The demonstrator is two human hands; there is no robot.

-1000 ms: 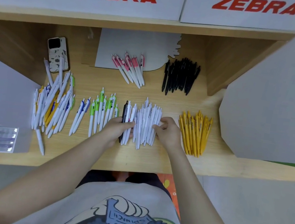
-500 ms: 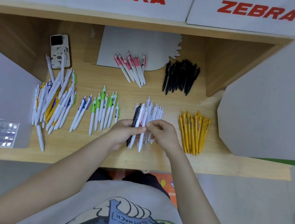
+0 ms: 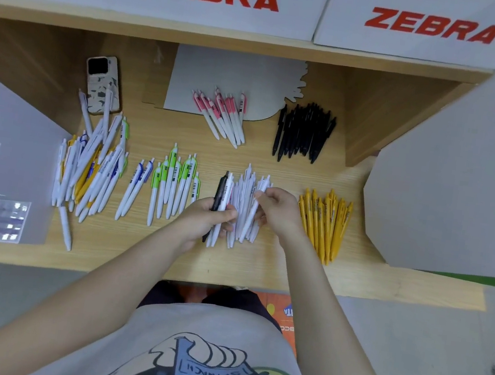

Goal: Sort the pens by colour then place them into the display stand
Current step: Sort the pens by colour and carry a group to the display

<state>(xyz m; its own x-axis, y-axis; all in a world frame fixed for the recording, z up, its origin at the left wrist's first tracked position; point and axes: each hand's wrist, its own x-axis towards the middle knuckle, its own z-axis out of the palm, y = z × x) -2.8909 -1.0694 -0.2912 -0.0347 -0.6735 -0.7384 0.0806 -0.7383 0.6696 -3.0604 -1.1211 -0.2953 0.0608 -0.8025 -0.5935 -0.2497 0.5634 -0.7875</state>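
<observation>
At frame centre on the desk (image 3: 260, 268), the left hand (image 3: 207, 218) had its fingers closed around a black pen (image 3: 219, 194) and white pens, while the right hand (image 3: 279, 209) pinched one white pen (image 3: 250, 216) above the white pile (image 3: 247, 187).

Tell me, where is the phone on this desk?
The phone lies at the back left of the desk, just beyond the unsorted mixed pile of pens and left of the grey card.

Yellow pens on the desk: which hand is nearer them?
Right. The right hand is just beside the yellow pens, to their left; the left hand is farther left, past the white pens.
</observation>
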